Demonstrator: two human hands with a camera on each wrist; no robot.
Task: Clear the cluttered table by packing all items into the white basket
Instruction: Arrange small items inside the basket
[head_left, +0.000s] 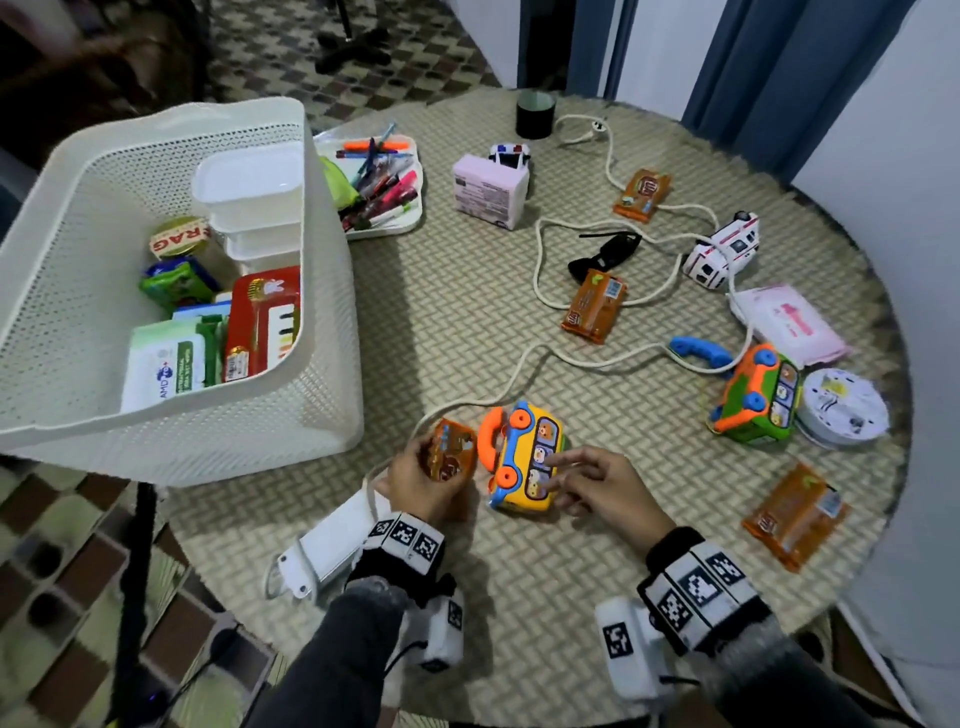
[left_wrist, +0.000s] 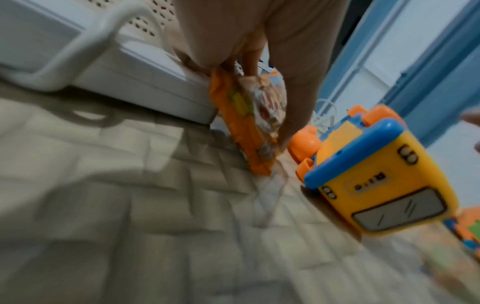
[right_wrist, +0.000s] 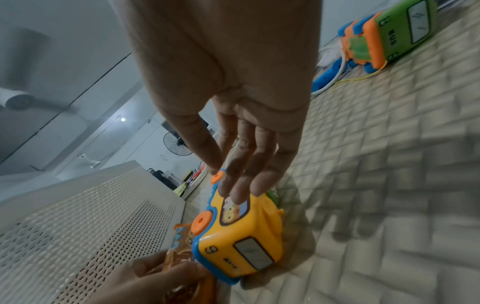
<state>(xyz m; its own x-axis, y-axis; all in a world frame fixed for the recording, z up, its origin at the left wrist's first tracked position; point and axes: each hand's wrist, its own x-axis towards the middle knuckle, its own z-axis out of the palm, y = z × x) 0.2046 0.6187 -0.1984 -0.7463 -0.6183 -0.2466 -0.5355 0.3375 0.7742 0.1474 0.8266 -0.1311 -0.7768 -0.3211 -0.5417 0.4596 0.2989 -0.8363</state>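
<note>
The left hand (head_left: 415, 480) grips an orange snack packet (head_left: 451, 451), fingers curled round it, just beside the yellow toy bus (head_left: 527, 460). The right hand (head_left: 597, 486) is spread loose, its fingertips (right_wrist: 235, 194) resting on the bus (lying on its side). The white basket (head_left: 332, 322) stands near, left on the desk (head_left: 467, 312).
</note>
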